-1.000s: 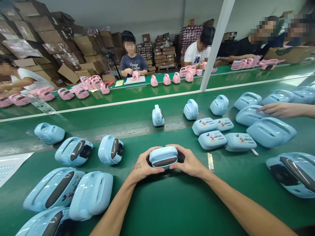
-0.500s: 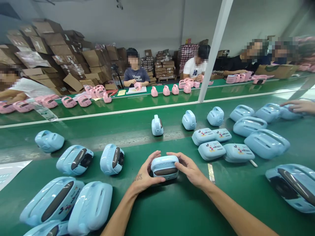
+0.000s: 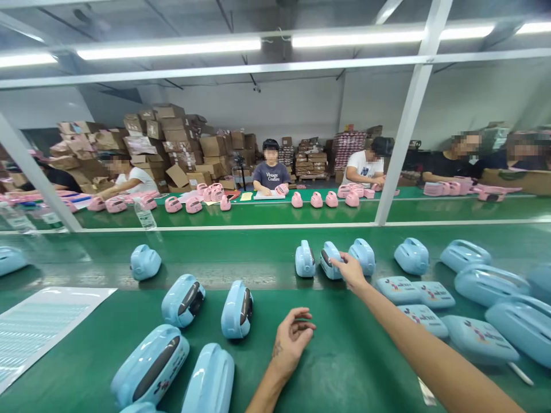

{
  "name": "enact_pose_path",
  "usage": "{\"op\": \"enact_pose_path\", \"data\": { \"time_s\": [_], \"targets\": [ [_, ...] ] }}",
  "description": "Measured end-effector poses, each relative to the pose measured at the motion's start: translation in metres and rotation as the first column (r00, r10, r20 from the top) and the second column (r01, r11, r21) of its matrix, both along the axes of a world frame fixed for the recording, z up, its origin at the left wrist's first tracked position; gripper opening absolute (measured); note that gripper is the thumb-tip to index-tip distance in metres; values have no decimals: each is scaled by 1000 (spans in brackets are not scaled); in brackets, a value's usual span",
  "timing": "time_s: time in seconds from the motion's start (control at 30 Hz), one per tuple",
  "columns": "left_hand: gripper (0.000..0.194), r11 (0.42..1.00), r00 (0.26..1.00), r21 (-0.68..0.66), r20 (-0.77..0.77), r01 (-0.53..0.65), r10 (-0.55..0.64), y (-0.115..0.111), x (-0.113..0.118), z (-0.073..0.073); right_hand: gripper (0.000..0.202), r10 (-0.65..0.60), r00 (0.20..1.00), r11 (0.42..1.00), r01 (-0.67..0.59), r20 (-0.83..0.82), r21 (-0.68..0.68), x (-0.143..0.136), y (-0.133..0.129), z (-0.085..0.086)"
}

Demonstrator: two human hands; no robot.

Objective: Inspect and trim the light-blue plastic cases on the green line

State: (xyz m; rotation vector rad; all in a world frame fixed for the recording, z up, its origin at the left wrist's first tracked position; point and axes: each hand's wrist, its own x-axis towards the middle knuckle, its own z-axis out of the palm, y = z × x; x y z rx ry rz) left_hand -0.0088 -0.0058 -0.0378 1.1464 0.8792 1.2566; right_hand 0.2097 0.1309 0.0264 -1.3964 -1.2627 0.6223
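My right hand (image 3: 353, 271) reaches across to the far strip of the green table, its fingers on the side of a small light-blue case (image 3: 331, 260) with a handle and a dark panel. Similar blue cases stand on either side of it, one to the left (image 3: 305, 259) and one to the right (image 3: 363, 256). Above the near green surface, my left hand (image 3: 293, 339) is empty, with its fingers loosely curled and apart. The blue case closest to it is an upright one (image 3: 236, 310) on its left.
More blue cases (image 3: 150, 367) lie at the near left, beside a printed sheet (image 3: 51, 327). Printed blue cases (image 3: 480, 338) and a paper strip (image 3: 426, 393) are at the right. Across a white rail (image 3: 258, 228), people sit among pink cases (image 3: 316, 199). A white post (image 3: 404, 126) rises there.
The view has tilted up. My hands have parted: the blue case they held between them now stands on the far strip under my right hand, and my left hand has let go.
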Motion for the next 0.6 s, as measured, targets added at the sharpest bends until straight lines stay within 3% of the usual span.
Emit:
{"op": "enact_pose_path", "data": {
  "time_s": [0.17, 0.27, 0.43, 0.5, 0.6],
  "targets": [
    [42, 999, 1000, -33, -12, 1, -1, 2, 4, -10, 57, -91, 991, 995, 87, 96, 51, -12, -1, 2],
    [39, 999, 999, -29, -49, 14, -15, 2, 6, -10, 56, 39, 984, 998, -47, 176, 44, -37, 1, 7],
    [33, 999, 995, 35, -99, -25, 29, 5, 2, -2, 34, 232, 946, 970, -208, 225, -126, -84, 13, 20],
    [36, 992, 992, 90, -73, -93, 100, 8, 1, 0, 32, 254, 943, 961, -222, 214, -164, -91, 14, 28],
    [58, 937, 945, 131, 3, -325, 327, 14, 2, 3, 26, 293, 940, 947, -260, 175, -187, -85, 3, 44]
  ]
}}
